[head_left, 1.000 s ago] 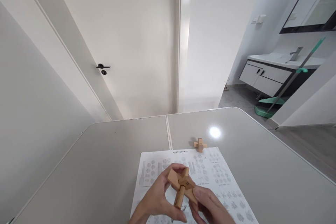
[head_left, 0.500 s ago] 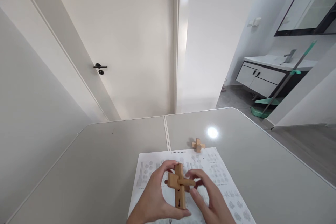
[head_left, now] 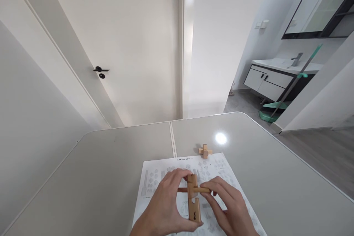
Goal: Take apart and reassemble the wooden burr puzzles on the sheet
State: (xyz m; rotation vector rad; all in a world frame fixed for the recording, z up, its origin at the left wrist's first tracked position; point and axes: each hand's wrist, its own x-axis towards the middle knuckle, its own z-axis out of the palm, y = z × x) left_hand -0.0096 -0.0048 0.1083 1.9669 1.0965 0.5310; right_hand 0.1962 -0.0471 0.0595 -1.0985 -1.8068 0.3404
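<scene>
My left hand (head_left: pixel 165 203) holds a wooden interlocking puzzle (head_left: pixel 194 212), fingers at its far end and thumb at its near end. The long upright piece has a notch in its edge and a dark mark near the bottom. Crossing it is a thin wooden stick (head_left: pixel 201 190), which sticks out on both sides. My right hand (head_left: pixel 232 203) pinches the stick's right end between thumb and fingers. Both hands are above a printed sheet (head_left: pixel 146 182) with small diagrams. Part of the joint behind the upright piece is hidden.
A small cross-shaped wooden puzzle (head_left: pixel 205 152) stands by the sheet's far edge. The grey table (head_left: pixel 110 169) has a seam (head_left: pixel 173 140) running across it. Beyond are a white door (head_left: pixel 138 44), a sink cabinet (head_left: pixel 268 79) and a green dustpan (head_left: pixel 268 116).
My right fingers, loosely around the stick before, have closed on its right end. The puzzle has turned; the blocky piece at its left no longer shows there. The view has shifted slightly.
</scene>
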